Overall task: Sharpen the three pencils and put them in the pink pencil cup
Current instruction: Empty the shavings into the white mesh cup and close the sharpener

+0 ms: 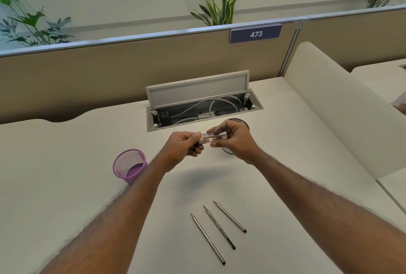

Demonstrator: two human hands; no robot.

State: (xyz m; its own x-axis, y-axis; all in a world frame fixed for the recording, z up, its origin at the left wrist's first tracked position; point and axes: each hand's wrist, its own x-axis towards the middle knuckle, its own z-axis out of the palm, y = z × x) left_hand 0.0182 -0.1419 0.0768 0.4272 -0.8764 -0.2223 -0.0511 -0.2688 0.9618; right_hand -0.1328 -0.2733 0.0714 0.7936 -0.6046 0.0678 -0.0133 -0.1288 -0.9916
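Three grey pencils lie side by side on the white desk near me: the left pencil (207,238), the middle pencil (219,227) and the right pencil (229,216), tips pointing away. The pink mesh pencil cup (129,166) stands upright to the left. Above the desk, both hands hold a clear tube-shaped sharpener (213,137). My left hand (183,148) grips its white left end. My right hand (234,139) pinches the clear right part.
An open cable tray (204,106) with its lid raised sits in the desk behind my hands. A dark round object (238,122) shows partly behind my right hand. A beige partition runs along the back, and a white divider (342,108) stands to the right.
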